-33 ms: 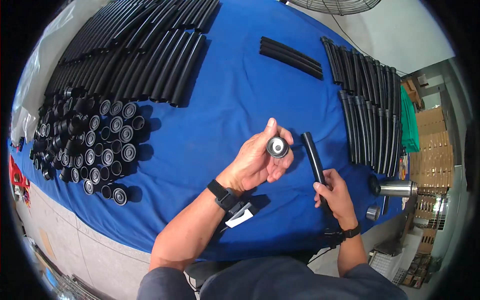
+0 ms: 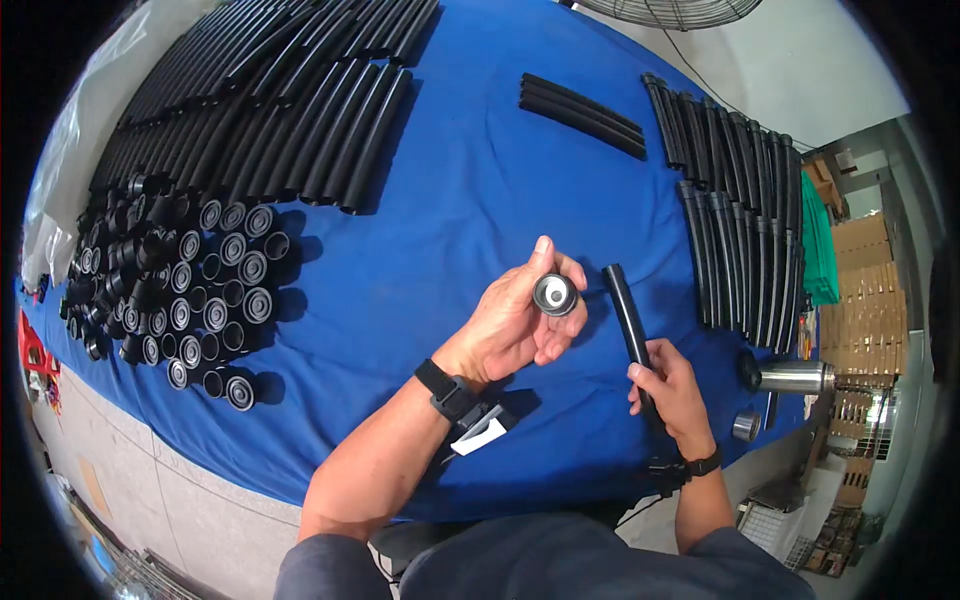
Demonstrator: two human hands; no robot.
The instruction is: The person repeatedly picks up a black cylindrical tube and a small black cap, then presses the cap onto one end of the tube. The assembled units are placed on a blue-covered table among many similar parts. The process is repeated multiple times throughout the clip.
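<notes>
Blue-draped table [image 2: 480,180], black tubes [image 2: 377,140] (many), round parts [image 2: 215,313]

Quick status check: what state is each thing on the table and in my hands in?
Left hand: closed on the black cap
Black cap: held, round end facing the camera
Right hand: gripping the black tube
Black tube: far end bare, apart from the cap
Loose caps: heaped at left
Collared tubes: in two rows at right
Blue cloth: spread, wrinkled

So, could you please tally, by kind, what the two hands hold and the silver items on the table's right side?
Black round cap, left hand: 1
Black tube, right hand: 1
Silver flask: 1
Silver cup: 1
Total: 4
</notes>
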